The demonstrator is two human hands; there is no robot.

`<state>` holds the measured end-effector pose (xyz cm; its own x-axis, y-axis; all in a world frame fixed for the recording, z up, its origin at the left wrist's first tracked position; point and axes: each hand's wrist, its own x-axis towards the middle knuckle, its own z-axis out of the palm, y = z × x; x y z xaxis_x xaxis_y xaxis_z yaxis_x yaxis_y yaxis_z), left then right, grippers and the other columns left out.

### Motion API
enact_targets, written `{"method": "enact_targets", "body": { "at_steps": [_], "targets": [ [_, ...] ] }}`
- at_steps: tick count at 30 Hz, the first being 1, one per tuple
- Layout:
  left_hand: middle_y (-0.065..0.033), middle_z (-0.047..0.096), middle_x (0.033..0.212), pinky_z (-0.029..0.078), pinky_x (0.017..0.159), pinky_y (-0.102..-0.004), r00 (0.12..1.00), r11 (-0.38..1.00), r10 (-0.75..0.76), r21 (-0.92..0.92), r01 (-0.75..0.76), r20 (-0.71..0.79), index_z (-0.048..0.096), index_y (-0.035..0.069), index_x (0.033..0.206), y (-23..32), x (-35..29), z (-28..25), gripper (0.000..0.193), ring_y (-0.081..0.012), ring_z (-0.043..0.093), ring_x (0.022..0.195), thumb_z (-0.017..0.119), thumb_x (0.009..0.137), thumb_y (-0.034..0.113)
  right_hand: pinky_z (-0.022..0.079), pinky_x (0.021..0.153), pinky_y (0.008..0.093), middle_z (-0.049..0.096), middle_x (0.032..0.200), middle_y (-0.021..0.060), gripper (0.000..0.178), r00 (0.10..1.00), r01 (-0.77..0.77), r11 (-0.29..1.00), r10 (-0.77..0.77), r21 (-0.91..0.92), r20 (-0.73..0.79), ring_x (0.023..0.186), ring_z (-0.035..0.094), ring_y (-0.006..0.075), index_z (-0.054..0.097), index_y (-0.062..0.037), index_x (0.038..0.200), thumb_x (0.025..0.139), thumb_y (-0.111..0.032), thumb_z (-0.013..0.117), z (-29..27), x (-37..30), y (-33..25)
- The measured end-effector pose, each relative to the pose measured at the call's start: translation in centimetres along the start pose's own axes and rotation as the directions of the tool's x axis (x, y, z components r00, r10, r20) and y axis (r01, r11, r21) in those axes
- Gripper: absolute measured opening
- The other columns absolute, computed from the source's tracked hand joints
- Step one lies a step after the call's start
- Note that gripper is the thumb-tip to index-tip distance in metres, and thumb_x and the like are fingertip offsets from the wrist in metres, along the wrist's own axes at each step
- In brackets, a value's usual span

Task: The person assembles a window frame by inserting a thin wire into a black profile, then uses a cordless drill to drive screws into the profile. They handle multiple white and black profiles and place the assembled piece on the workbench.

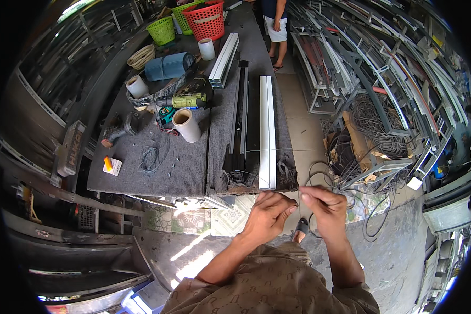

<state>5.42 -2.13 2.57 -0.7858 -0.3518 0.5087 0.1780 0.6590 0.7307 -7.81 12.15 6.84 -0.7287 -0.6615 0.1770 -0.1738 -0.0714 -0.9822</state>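
1. Apparently, we hold our left hand (271, 213) and right hand (328, 205) apart at the near edge, fingers curled and thumbs drawn in; whether either pinches something thin, we cannot tell
2. Just beyond our left hand, the white metal profile (267, 125) lies lengthwise on the right part of the carpet-covered worktable (188, 172); we judge that this supports its length and leaves its near end within reach, while the carpet probably spares its finish
3. Farther off and to the left, we see white profiles (224, 60) stacked closely, presumably to save room
4. Nearer and farther left, we find the upright white roll (187, 126), likely steadied by its flat end, near a yellow-green power drill (190, 99) lying down
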Motion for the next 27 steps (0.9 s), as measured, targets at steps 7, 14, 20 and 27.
{"method": "enact_targets", "body": {
  "at_steps": [7,14,20,27],
  "targets": [
    [-0.0097,0.070,0.100,0.047,0.092,-0.0443,0.991,0.999,-0.039,0.025,0.043,-0.131,0.076,0.005,0.106,-1.4,0.7,-0.9,0.008,-0.0338,0.064,0.098,0.077,0.098,0.006,0.056,0.073,0.0275,0.082,0.095,0.0116,0.018,0.941,-0.137,0.986,0.158,-0.090,0.301,0.084,0.075,0.0150,0.087,-0.0033,0.114,0.098,-0.002,0.080,-0.6,-0.3,0.2],
    [-0.0087,0.070,0.106,0.047,0.096,-0.0454,0.995,0.985,-0.079,0.151,0.087,-0.056,0.077,0.006,0.103,0.0,-0.5,-0.6,0.009,-0.0322,0.064,0.104,0.081,0.098,0.012,0.056,0.071,0.0310,0.077,0.091,0.0085,0.005,0.927,0.373,0.799,-0.293,-0.472,0.235,0.077,0.074,0.0190,0.082,-0.0042,0.096,0.092,-0.001,0.083,0.0,1.0,2.6],
    [-0.0100,0.067,0.110,0.046,0.102,-0.0457,0.999,0.990,-0.004,0.142,-0.001,0.037,0.077,0.005,0.103,-0.5,0.2,-1.7,0.009,-0.0313,0.063,0.110,0.080,0.095,0.008,0.046,0.058,0.0277,0.067,0.079,0.0032,0.022,0.960,0.148,0.899,-0.030,-0.413,0.280,0.063,0.060,0.0096,0.070,-0.0039,0.081,0.084,-0.004,0.091,-0.8,0.0,2.9],
    [-0.0114,0.068,0.112,0.049,0.098,-0.0455,0.999,0.999,-0.053,0.002,0.053,0.011,0.077,0.005,0.106,-0.4,-0.1,-1.5,0.011,-0.0334,0.064,0.107,0.080,0.095,0.006,0.050,0.063,0.0258,0.073,0.085,0.0027,0.016,0.965,0.036,0.979,0.018,-0.200,0.262,0.071,0.064,0.0067,0.076,0.0000,0.088,0.089,-0.004,0.091,-2.2,-0.2,3.0]
  ]
}}
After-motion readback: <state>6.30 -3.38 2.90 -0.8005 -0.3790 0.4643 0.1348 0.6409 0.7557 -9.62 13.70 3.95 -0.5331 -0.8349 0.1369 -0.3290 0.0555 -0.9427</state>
